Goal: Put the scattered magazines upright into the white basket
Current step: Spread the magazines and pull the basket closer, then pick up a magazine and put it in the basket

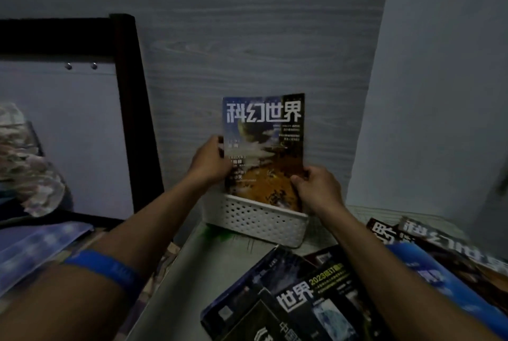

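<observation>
a grey wood-grain panel (247,38) fills the background, with a plain pale wall (445,93) to its right. at left stands a dark frame post (134,109) joined to a dark crossbar (55,35), with two small metal studs (81,66) on the light board below the bar. a crumpled patterned cloth (24,159) lies at the far left edge, and a light grey tabletop (192,266) stretches across the lower middle.
</observation>
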Demonstrator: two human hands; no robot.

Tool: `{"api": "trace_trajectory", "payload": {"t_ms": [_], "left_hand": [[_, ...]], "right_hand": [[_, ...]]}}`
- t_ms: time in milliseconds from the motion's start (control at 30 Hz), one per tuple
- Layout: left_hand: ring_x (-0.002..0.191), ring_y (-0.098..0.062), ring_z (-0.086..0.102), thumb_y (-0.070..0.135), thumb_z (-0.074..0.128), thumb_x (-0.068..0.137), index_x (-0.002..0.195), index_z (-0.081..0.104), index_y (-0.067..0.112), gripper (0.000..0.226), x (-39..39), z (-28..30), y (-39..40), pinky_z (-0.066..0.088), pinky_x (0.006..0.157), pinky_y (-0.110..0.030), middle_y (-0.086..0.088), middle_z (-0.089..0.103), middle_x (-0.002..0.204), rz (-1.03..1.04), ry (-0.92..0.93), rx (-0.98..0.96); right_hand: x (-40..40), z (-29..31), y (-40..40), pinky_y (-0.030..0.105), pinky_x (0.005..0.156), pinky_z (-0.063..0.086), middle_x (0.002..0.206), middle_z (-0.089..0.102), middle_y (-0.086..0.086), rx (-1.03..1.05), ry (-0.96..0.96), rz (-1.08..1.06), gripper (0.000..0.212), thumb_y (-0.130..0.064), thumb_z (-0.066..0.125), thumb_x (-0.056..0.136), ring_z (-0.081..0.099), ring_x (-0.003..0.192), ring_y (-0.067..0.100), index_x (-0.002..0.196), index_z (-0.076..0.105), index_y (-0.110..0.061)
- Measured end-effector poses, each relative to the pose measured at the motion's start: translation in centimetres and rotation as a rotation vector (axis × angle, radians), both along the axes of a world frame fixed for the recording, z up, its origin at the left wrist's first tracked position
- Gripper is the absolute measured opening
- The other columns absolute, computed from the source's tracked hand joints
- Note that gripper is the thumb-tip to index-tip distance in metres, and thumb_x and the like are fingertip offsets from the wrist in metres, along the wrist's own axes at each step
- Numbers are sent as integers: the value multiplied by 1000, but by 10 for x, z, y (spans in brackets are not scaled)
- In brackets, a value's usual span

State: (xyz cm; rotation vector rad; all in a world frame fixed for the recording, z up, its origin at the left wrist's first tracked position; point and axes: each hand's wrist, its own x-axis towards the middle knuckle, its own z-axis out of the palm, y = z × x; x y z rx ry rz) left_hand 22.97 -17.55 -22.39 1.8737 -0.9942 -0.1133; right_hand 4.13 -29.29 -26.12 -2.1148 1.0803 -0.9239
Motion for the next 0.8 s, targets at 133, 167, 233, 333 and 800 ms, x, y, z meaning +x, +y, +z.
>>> {"api": "trace_trajectory", "payload": {"t_ms": [133, 167, 233, 333, 800], "left_hand": [[102, -24, 61, 24, 70, 79, 113, 53, 29, 38, 0, -35, -2, 51, 88, -44, 2, 65, 108, -60, -53, 259], [104, -24, 60, 27, 70, 78, 120, 50, 26, 47, -2, -38, -3, 51, 91, -47, 0, 63, 114, -27, -84, 287], [106, -22, 58, 29, 72, 78, 123, 49, 26, 50, -7, -39, -2, 50, 92, -47, -2, 61, 122, 12, -95, 232], [119, -25, 52, 20, 71, 82, 133, 48, 23, 57, -20, -39, 9, 45, 97, -42, -7, 50, 138, 68, -99, 41], [81, 4, 66, 89, 48, 66, 113, 63, 40, 70, -126, -31, 190, 52, 78, -21, 24, 68, 93, -523, -122, 649]], "right_hand": [[5, 3, -8, 34, 82, 54, 105, 73, 1, 63, -21, 11, 29, -18, 57, 86, 67, 93, 25, 111, 68, -25], [4, 3, -9, 36, 83, 55, 103, 72, 0, 87, -39, 19, 28, -17, 58, 84, 67, 92, 24, 108, 68, -26], [3, 3, -9, 38, 82, 56, 100, 70, -1, 130, -88, 25, 26, -17, 61, 83, 65, 90, 22, 106, 64, -30], [-2, 3, -7, 37, 79, 55, 101, 64, -4, 163, -166, 55, 34, -18, 63, 83, 63, 89, 17, 117, 61, -24], [-114, 75, 91, 23, 75, 50, 113, 66, -3, 76, 270, 530, 32, -23, 65, 92, 66, 96, 15, 124, 63, -18]]}}
